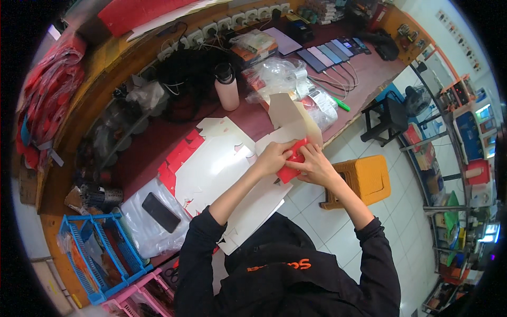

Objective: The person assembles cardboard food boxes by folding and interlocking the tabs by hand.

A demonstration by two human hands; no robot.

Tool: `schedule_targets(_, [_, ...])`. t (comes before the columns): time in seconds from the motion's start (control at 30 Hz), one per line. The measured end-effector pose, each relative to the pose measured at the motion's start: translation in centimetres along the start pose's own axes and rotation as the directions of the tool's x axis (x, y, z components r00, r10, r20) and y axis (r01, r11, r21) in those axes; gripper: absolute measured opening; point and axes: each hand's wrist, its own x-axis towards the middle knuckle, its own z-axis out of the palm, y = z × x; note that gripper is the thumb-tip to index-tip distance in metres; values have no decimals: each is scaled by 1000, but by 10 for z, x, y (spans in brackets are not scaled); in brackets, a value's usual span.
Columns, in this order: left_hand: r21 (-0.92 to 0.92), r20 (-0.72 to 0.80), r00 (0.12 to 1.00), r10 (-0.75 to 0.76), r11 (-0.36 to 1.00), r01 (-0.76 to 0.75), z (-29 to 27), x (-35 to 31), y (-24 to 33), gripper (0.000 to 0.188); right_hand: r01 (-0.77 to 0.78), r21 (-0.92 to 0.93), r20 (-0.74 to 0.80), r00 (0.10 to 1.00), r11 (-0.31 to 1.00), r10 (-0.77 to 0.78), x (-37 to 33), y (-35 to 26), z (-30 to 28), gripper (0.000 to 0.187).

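My left hand (pixel 277 157) is closed, its fingers pinching a red cardboard flap (pixel 288 173). From the other side my right hand (pixel 318 167) grips the same flap, thumb across it and fingers bent over its upper edge. The flap seems to belong to a cardboard box blank, white inside, whose bent-up panel (pixel 288 108) rises just beyond my hands. More flat box blanks (pixel 216 153), white with red edges and cut tabs, lie on the table to the left and under my forearms. Where the flap joins the blank is hidden by my fingers.
A dark phone (pixel 161 212) lies on clear plastic bags (pixel 138 203). Blue (pixel 100 256) and pink baskets stand at lower left. A pink bottle (pixel 226 87), plastic-wrapped packages (pixel 285 79) and several phones (pixel 325 55) on cables are farther back. A yellow stool (pixel 369 179) stands at right.
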Motion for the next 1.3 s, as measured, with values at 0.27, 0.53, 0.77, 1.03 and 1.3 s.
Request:
schedule_targets(0.27, [556, -103, 967, 233, 819, -138, 2, -21, 35, 55, -127, 31, -328, 936, 991, 130, -7, -5, 25, 56])
schedule_targets(0.53, [632, -117, 974, -194, 742, 223, 58, -155, -8, 65, -73, 224, -427, 889, 972, 165, -23, -19, 39, 60])
schedule_targets(0.77, [642, 20, 942, -334, 727, 244, 66, -189, -48, 52, -83, -260, -423, 905, 962, -36, -18, 2, 97, 58])
schedule_targets(1.03, [269, -582, 808, -94, 915, 300, -1, -186, -4, 22, -285, 434, -131, 919, 855, 372, -19, -42, 80, 60])
schedule_targets(1.3, [-194, -606, 654, -453, 882, 430, -48, -191, 20, 12, -198, 735, -286, 776, 649, 562, 24, -116, 35, 76])
